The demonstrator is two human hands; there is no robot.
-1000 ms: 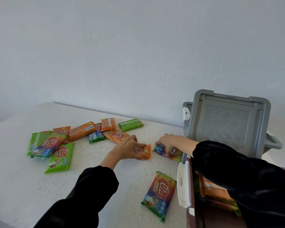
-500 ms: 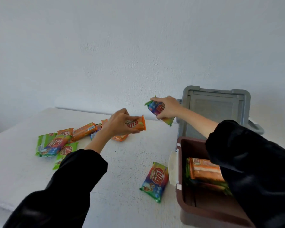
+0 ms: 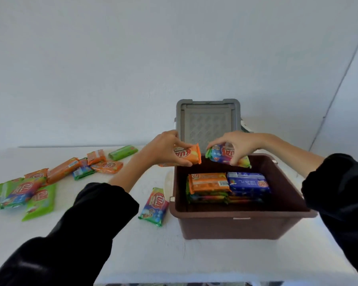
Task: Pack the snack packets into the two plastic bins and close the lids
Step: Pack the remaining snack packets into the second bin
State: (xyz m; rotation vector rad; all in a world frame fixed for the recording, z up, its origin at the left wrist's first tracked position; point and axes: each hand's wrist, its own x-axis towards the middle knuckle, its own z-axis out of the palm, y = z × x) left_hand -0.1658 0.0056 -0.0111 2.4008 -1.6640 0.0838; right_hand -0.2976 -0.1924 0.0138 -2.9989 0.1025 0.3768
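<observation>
Loose packets, green, orange and multicolour, lie scattered on the left part of the table. A green packet lies at the far end of that group. A lone packet lies flat just beside the bin's left wall.

My left hand holds an orange packet in the air, thumb on top and curled fingers beneath, at the bin's far left corner. My right hand pinches a rainbow packet from above with thumb and fingers, over the bin's far edge. The two held packets are close together, not touching.

The brown bin stands on the right part of the table with its grey lid upright behind it. Inside, against the far wall, sits a stack of packets, orange on top at left and blue on top at right.

Each packet carries a red oval logo; on the orange packet it appears inverted and reads roughly "KUA". Smaller print cannot be read.

The table is white and textured. The wall is plain white. I wear black sleeves.
</observation>
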